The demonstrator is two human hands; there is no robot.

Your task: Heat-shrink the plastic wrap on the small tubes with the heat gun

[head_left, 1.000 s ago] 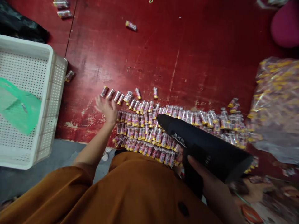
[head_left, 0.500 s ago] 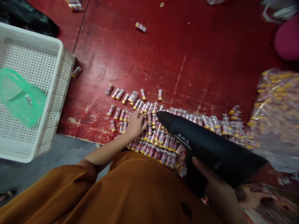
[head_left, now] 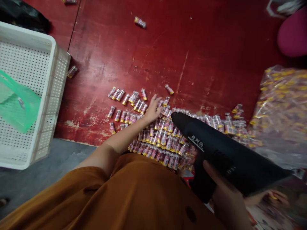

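While left hand (head_left: pixel 153 110) is sweeping forward across shrink-wrapped vials (head_left: pixel 163 140) on red-painted floor (head_left: pixel 192 64), fingers are spreading wide, gripping nothing; right hand (head_left: pixel 226 195) is clamping round black heat gun (head_left: pixel 216 150), nozzle hovering above vials.

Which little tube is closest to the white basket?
The small clear tube lying alone on the red floor, just beside the white plastic crate's corner; every other tube lies farther off.

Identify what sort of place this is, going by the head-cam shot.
Probably a small hand-packing or shrink-wrap workshop: a black pistol-grip heat gun in the right hand, small clear-wrapped tubes with yellow ends spread on a worn red-painted floor, and a white perforated plastic crate.
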